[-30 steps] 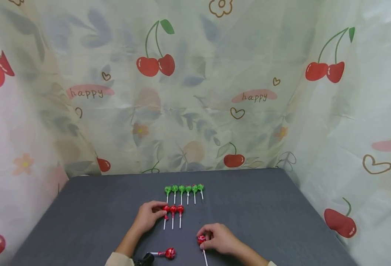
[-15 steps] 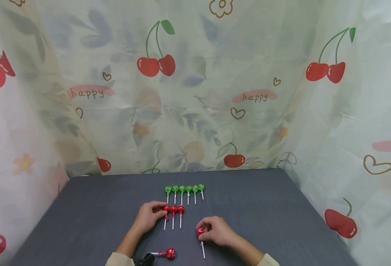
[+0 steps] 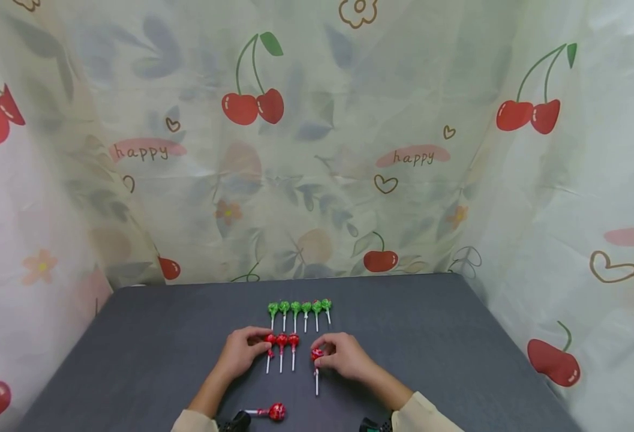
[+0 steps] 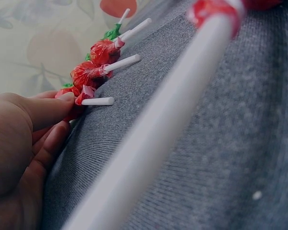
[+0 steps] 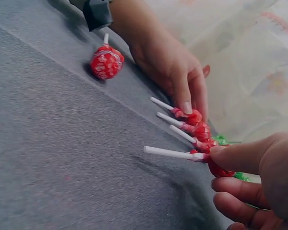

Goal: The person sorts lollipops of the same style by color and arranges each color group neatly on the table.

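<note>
My left hand pinches the leftmost red lollipop of a short row by its candy end. Two more red lollipops, a middle one and a right one, lie beside it with sticks toward me. Just right of that row, my right hand holds another red lollipop between thumb and fingers, its stick pointing toward me. In the right wrist view, the thumb presses near the base of this lollipop's candy; whether it touches the table is hard to tell.
Behind the red row lies a row of several green lollipops on the dark grey table. A single red lollipop lies sideways near the front, by the left wrist. A patterned curtain encloses the back and sides.
My right hand has moved forward and slightly left with its red lollipop, coming closer to the red row. The left hand has stayed on the leftmost lollipop.
</note>
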